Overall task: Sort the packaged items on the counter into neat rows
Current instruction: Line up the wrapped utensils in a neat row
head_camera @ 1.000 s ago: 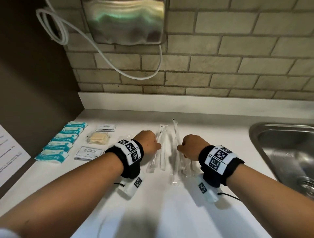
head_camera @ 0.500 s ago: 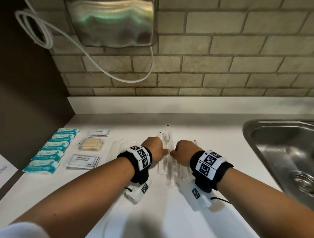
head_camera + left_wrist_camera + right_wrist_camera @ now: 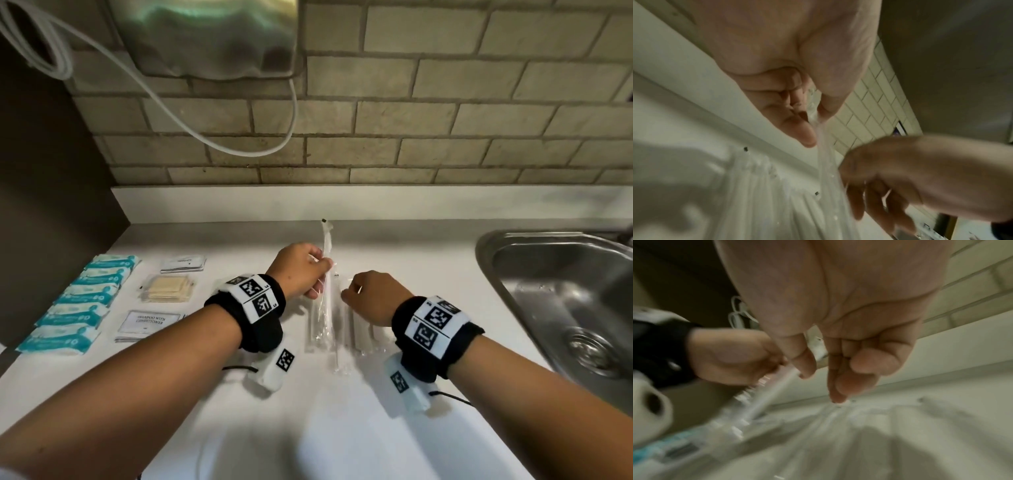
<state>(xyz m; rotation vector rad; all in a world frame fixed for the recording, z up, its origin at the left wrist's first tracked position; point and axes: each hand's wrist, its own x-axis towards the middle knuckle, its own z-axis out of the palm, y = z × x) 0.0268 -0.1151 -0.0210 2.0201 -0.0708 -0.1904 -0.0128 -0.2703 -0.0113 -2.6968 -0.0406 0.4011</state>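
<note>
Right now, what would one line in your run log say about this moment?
left hand: pinches clear packet, raised | right hand: fingertips on flat packets | teal packs: rowed | counter

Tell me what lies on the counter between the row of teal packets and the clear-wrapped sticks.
In the head view, a column of three: white sachets at the back, a clear pack of tan pieces in the middle, and shampoo sachets nearest, between the teal packets and the clear-wrapped sticks.

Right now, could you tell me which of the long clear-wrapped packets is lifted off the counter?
The long packet pinched by the left hand; it tilts up toward the wall, while the other packets lie flat.
</note>
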